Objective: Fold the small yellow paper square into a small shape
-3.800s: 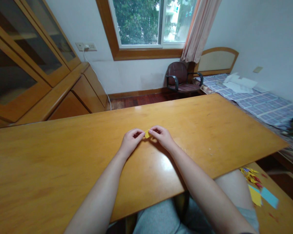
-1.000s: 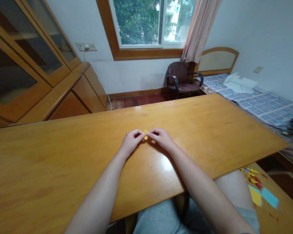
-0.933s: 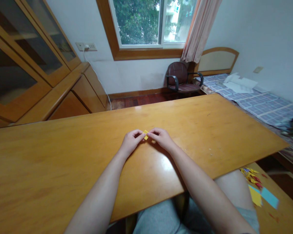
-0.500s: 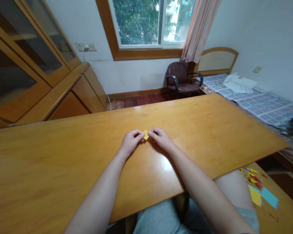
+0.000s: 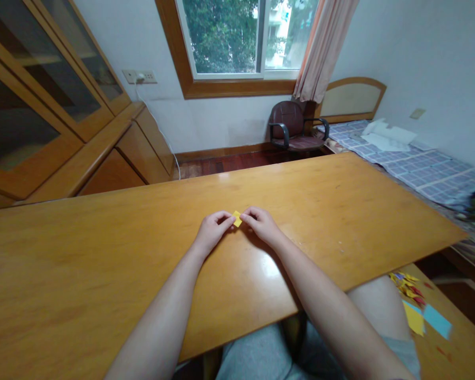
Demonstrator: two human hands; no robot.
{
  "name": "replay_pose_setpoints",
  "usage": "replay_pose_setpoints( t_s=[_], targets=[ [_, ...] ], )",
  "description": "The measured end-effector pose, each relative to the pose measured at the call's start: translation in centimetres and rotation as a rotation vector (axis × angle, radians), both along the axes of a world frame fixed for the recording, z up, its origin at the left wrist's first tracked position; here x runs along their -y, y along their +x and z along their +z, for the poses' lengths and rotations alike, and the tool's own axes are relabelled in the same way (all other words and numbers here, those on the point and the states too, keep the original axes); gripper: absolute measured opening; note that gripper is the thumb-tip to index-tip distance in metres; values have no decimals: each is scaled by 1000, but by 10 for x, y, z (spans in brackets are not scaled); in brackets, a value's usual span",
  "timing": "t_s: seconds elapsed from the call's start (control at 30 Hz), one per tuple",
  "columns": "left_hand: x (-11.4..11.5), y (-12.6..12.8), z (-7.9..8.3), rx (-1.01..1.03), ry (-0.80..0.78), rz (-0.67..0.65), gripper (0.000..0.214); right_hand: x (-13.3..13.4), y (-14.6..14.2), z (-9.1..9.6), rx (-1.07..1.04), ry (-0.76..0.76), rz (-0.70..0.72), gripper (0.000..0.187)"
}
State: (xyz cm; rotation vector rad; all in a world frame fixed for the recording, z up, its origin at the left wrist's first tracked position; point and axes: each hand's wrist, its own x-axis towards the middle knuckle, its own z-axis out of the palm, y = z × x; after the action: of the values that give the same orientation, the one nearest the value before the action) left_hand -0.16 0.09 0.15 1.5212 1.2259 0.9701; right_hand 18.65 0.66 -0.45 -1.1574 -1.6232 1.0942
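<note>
Room, head view: pale walls; window (image 5: 225,39) with curtain (image 5: 325,47) at its right; cabinet (image 5: 121,158) along the left wall; chair (image 5: 288,124) below the curtain; bed (image 5: 431,169) at the right.

Table (image 5: 103,253): one, wooden, glossy, spanning the foreground.

Slip (image 5: 237,220): one, yellow paper, small, set cornerwise like a diamond, between the two hands over the middle of the table. Contact with the wood: cannot be told.

Left hand (image 5: 212,229): thumb and fingers pinching the slip's left corner. Right hand (image 5: 263,224): thumb and fingers pinching its right corner.

Bench (image 5: 469,348): one, lower, beside the person's leg, at the right. On it: heap (image 5: 407,288) of small yellow, red and violet pieces; yellow sheet (image 5: 414,320) and blue sheet (image 5: 438,320), flat, near the heap.

Progress, by judgement: heap, apparently pieces already worked; slip, in work, seemingly folded small, its creases too fine to read, completion uncertain; both sheets, seemingly untouched stock.
</note>
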Motion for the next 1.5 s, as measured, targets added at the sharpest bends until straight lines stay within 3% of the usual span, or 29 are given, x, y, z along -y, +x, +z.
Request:
replay_pose_setpoints(
  t_s=[0.7, 1.0, 1.5],
  targets=[
    [-3, -3, 1, 111, 67, 166, 28, -3, 1, -3, -126, -48, -67, 27],
    [0, 3, 2, -19, 83, 44, 30, -1, 1, 1, -125, -49, -48, 27],
    [-1, 1, 1, 5, 62, 21, 25, 2, 0, 2, -114, -93, 36, 28]
  ],
)
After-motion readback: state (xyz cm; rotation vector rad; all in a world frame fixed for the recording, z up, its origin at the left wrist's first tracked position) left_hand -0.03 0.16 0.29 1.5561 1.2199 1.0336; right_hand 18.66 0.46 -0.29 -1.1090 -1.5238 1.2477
